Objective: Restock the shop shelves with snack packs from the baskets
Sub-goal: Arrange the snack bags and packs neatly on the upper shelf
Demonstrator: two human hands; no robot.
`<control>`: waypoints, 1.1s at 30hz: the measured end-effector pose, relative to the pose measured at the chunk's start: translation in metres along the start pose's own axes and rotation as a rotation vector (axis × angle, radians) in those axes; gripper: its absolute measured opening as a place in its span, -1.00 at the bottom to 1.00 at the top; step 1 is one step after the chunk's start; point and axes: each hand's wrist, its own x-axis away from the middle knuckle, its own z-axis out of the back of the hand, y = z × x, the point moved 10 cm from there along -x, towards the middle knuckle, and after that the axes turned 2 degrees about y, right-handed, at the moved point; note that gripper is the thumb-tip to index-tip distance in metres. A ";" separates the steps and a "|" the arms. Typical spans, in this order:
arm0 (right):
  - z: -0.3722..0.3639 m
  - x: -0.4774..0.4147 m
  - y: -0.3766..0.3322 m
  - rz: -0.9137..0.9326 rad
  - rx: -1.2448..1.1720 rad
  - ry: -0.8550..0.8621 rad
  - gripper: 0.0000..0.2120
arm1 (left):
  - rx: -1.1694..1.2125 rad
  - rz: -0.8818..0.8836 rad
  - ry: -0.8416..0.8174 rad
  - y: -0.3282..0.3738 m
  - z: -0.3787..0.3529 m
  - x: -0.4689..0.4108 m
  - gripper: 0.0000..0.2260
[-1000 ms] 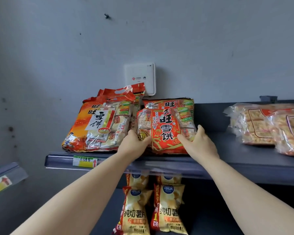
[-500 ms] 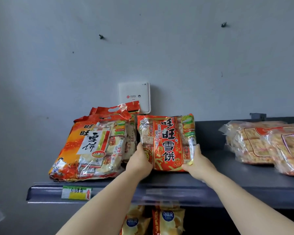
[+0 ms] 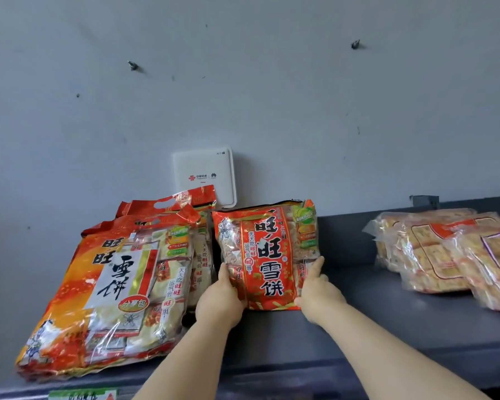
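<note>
Both hands steady a red snack pack upright on the dark shelf.

The red snack pack stands near the shelf back, its lower edges pinched between the left hand and right hand; fingers lie flat along its sides, closed on the wrapper. A larger orange pack leans just beside it on the left; clear-wrapped biscuit packs lie well apart on the right.

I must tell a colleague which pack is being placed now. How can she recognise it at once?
On the dark shelf, below the white wall box, a red snack pack stands upright between both hands. The larger orange packs to its left lie slanted.
</note>
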 end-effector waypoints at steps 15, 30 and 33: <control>0.026 0.009 -0.017 0.282 -0.127 -0.047 -0.04 | 0.214 0.124 0.112 0.012 0.026 0.020 -0.64; 0.054 0.095 -0.125 0.692 -0.357 0.111 -0.60 | 0.024 0.215 0.348 -0.015 0.108 0.076 -0.63; 0.030 0.107 -0.153 0.695 -0.342 -0.016 -0.63 | 0.026 0.301 0.384 -0.061 0.134 0.080 -0.65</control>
